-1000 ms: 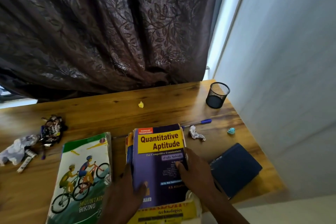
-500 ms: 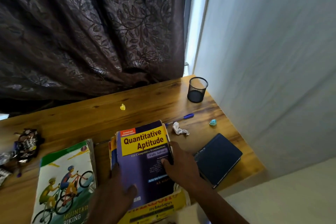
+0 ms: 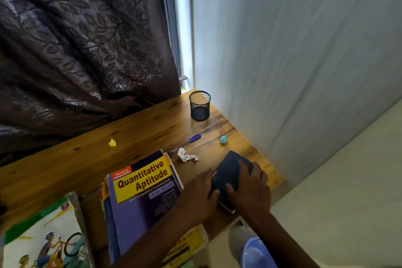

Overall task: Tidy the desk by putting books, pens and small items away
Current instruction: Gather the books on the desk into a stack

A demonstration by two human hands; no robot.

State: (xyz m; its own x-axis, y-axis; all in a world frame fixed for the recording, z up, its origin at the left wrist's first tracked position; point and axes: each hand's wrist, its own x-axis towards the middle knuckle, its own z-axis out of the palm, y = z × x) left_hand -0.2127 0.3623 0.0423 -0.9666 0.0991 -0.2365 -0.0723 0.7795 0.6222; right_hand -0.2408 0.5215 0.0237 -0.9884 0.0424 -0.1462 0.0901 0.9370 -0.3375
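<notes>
A dark blue notebook (image 3: pixel 228 171) lies near the right front corner of the wooden desk (image 3: pixel 65 165). My left hand (image 3: pixel 199 193) grips its left edge with the thumb on the cover. My right hand (image 3: pixel 250 189) lies over its right side, fingers curving over the cover. The purple "Quantitative Aptitude" book (image 3: pixel 141 202) sits on a yellow book (image 3: pixel 188 243) to the left. A blue pen (image 3: pixel 192 138) lies behind the books. A black mesh pen holder (image 3: pixel 199 105) stands at the back right corner.
A cycling book (image 3: pixel 43 235) lies at the front left. Crumpled paper bits lie about: white (image 3: pixel 186 155), yellow (image 3: pixel 112 142), teal (image 3: pixel 223 139). A dark curtain (image 3: pixel 87 50) hangs behind the desk, and a wall (image 3: pixel 304 72) borders the right side. A blue-grey object (image 3: pixel 252 250) sits below the desk's front edge.
Both hands have left the purple book and moved right onto the dark blue notebook. The view has swung to the right.
</notes>
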